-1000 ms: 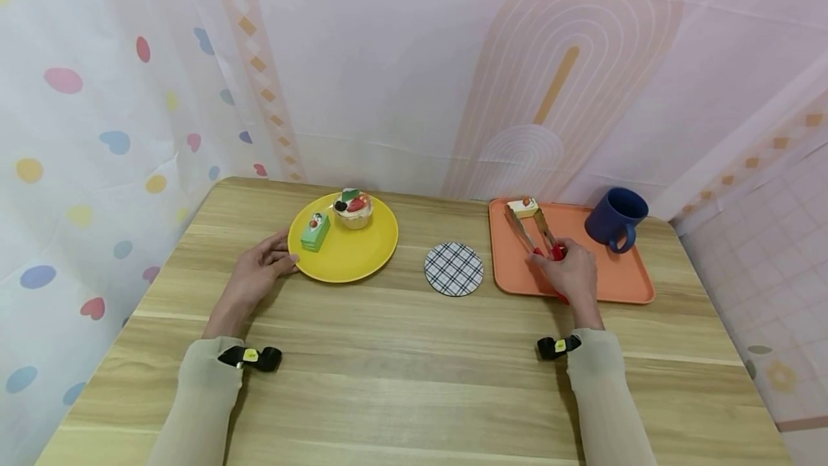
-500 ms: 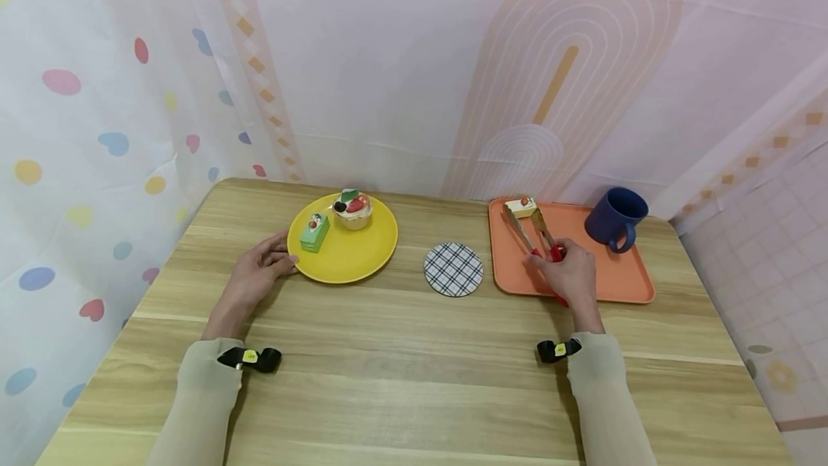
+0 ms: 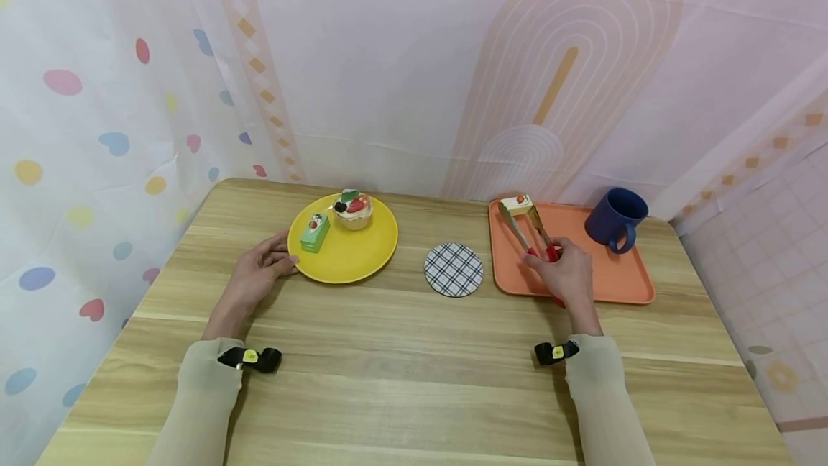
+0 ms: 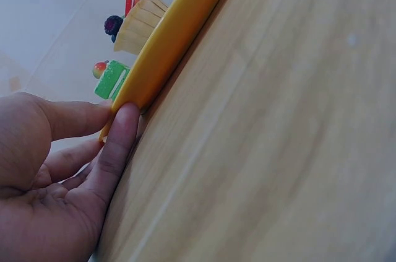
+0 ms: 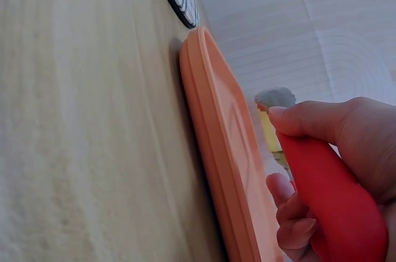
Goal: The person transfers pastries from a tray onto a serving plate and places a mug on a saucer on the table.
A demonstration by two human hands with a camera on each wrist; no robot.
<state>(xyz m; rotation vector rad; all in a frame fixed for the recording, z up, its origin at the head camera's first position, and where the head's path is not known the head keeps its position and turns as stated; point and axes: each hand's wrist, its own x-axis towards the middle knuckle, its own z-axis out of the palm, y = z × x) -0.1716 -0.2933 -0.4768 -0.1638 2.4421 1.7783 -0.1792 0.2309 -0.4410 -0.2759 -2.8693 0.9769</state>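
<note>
My left hand [image 3: 254, 273] pinches the near-left rim of a yellow plate [image 3: 359, 259] between thumb and fingers; the plate lies on the table. On it are a green cake slice [image 3: 315, 233] and a fruit-topped cupcake [image 3: 353, 211]. In my right hand [image 3: 572, 272] I grip red-handled tongs [image 5: 331, 197], their metal arms spread in a V. The tong tips are at a small white-topped cake slice [image 3: 514, 204] with a red fruit, at the far-left corner of an orange tray [image 3: 614, 279]. Whether the tips touch the slice, I cannot tell.
A dark blue mug [image 3: 611, 220] stands at the tray's back right, handle facing me. Between plate and tray lies a round checked coaster [image 3: 453, 270]. A patterned cloth [image 3: 388, 92] hangs right behind the wooden table [image 3: 401, 365].
My right hand and the tongs have shifted slightly left. The white-topped cake slice has moved a little left along with them. My left hand keeps its hold on the plate.
</note>
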